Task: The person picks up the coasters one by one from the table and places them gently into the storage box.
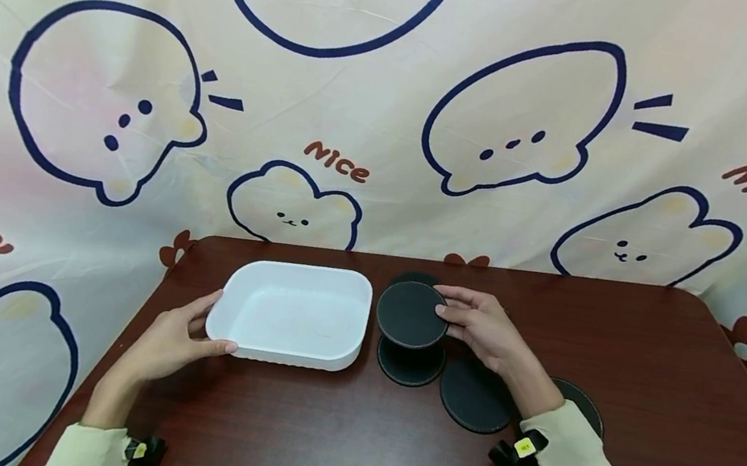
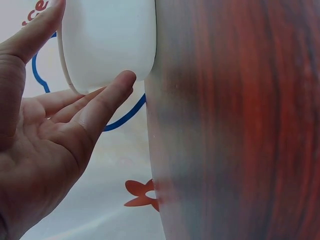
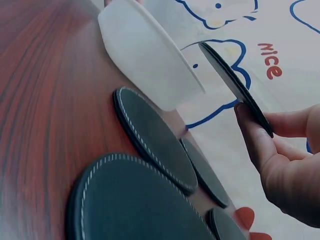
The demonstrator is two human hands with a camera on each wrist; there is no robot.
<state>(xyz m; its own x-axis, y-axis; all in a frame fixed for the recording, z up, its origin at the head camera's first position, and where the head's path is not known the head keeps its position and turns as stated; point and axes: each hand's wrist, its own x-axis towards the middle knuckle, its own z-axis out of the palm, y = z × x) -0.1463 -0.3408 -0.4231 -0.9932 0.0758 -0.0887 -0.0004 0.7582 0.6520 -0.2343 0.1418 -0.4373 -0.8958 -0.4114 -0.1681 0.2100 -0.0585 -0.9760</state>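
Note:
A white rectangular tray [image 1: 284,353] with rounded corners sits on the table, nothing inside it. My left hand [image 1: 176,340] grips its left end, thumb at the near corner and fingers along the side; the left wrist view shows the tray's end [image 2: 110,45] between them. My right hand [image 1: 483,328] pinches a round black coaster [image 1: 410,314] by its edge, held above the table just right of the tray. In the right wrist view the held coaster [image 3: 235,82] appears edge-on between thumb and fingers, apart from the coasters lying below.
Several black coasters with pale stitching lie on the table: one [image 1: 409,365] under the held one, a larger one [image 1: 475,400] beneath my right hand, one [image 1: 577,404] partly hidden by the forearm. The brown table [image 1: 325,445] meets a printed cloth [image 1: 390,219] at its back edge.

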